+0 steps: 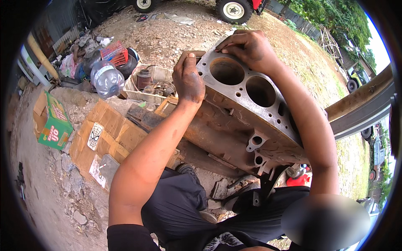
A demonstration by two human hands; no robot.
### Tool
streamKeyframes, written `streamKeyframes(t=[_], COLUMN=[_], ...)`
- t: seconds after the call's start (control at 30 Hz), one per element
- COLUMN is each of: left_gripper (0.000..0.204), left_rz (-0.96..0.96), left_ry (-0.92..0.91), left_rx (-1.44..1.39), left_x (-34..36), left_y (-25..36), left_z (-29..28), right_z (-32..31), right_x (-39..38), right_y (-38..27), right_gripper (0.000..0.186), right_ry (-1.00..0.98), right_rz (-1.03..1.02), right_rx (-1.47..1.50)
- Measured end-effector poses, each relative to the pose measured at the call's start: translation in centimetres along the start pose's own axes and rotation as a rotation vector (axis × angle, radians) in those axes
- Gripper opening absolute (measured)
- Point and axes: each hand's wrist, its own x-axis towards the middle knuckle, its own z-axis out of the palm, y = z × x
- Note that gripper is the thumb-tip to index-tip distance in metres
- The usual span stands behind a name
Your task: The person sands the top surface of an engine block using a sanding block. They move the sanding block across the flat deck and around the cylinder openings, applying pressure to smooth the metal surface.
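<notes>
I've got a rusty engine block point(243, 113) tilted up in front of me, centre-right, its bored deck face turned up and away, lower end down near my legs. My left hand point(188, 79) is at the far-left corner of the deck, fingers curled over the edge and gripping it. My right hand point(251, 48) is on the far top edge, fingers bent and pressed down on the rim; clamped or just resting, I can't tell.

Handling call: cast metal, so very heavy, fully stiff, no give. The surface looks rusty and greasy, so probably slick in patches, and the edges look hard and sharp. Best holds seem to be the deck corners and outer rim, as now, or the lugs low on the side; the cylinder bores could take hooked fingers.

Left of it: flattened cardboard point(109, 134) on the ground, a green carton point(54, 125), a clear water jug point(106, 79), and a white tray of parts point(150, 85).
</notes>
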Motion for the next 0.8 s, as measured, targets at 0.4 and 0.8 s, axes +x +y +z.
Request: streamKeyframes(t=[0.4,0.8], left_gripper=[0.04,0.041], left_rz=[-0.014,-0.13], left_ry=[-0.045,-0.004], left_rx=[-0.097,-0.185], left_x=[-0.2,-0.6], left_y=[0.7,1.8], left_z=[-0.1,0.5], right_z=[-0.5,-0.2], right_x=[-0.4,-1.3], right_y=[-0.3,-0.6], right_gripper=[0.016,0.016], right_ry=[-0.029,0.051], right_rz=[0.005,0.183], right_rx=[0.0,0.036])
